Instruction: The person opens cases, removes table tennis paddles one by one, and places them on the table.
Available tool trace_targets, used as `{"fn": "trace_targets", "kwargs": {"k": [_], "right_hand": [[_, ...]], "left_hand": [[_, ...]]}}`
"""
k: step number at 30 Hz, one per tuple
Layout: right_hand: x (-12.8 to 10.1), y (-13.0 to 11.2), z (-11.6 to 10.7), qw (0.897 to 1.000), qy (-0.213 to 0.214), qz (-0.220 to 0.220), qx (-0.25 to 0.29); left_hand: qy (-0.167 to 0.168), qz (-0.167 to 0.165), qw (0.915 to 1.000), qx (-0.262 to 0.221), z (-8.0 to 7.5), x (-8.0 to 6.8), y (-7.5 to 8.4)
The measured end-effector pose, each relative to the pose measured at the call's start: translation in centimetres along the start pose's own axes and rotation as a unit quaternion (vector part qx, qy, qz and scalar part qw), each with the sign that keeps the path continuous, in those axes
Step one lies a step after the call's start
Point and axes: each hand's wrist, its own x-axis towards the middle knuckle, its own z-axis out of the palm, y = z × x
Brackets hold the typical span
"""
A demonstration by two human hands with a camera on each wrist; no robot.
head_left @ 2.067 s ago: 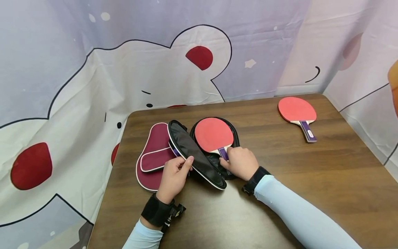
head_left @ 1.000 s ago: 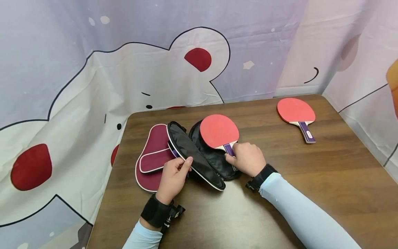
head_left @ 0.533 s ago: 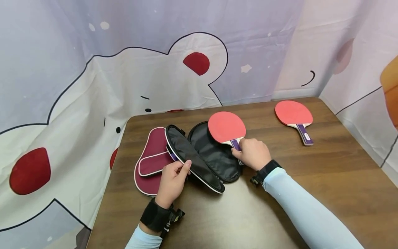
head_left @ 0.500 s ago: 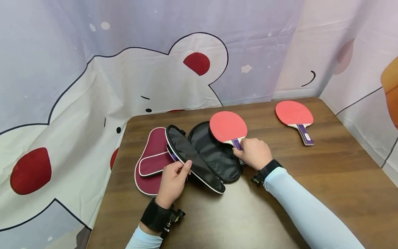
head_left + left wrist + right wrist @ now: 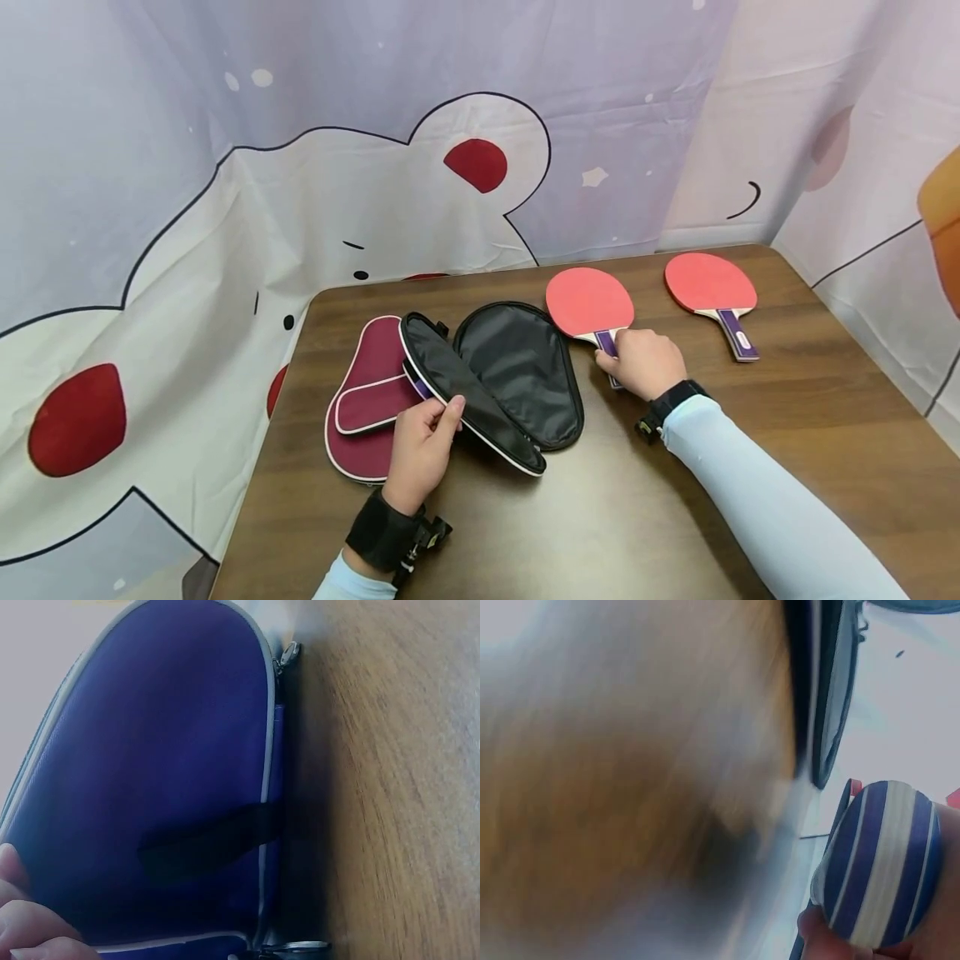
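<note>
My right hand [image 5: 643, 363] grips the purple handle of a red table-tennis paddle [image 5: 589, 301], which now sits to the right of the open black-lined case [image 5: 517, 371]. The handle's striped butt end [image 5: 877, 862] fills the right wrist view, with my fingers around it. My left hand [image 5: 422, 442] pinches the raised flap of that case [image 5: 461, 389] near its white-piped edge. The left wrist view shows the flap's blue-purple outer side [image 5: 165, 787], its zipper pull [image 5: 289, 652] and my fingertips [image 5: 30, 930] at the lower left.
A maroon case [image 5: 367, 392] lies flat to the left of the open one. A second red paddle [image 5: 712, 287] rests at the table's far right. The brown wooden table [image 5: 750, 433] is ringed by a cartoon-print cloth backdrop [image 5: 300, 183].
My right hand has drawn the red paddle out of the open case and carried it right, toward the second paddle. The left hand still holds the flap up.
</note>
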Motion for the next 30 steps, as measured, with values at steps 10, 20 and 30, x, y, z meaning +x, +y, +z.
{"fn": "trace_targets", "kwargs": {"k": [10, 20, 30], "right_hand": [[1.9, 1.9, 0.2, 0.999, -0.028, 0.018, -0.018], [3.5, 3.5, 0.0, 0.998, -0.048, 0.033, -0.017], [4.2, 4.6, 0.1, 0.997, -0.063, 0.043, -0.018]], "left_hand": [[-0.002, 0.0, 1.0, 0.008, -0.1, 0.0, 0.2], [-0.011, 0.003, 0.9999, 0.012, -0.1, 0.2, 0.2], [-0.016, 0.0, 0.9998, 0.009, -0.3, 0.4, 0.0]]}}
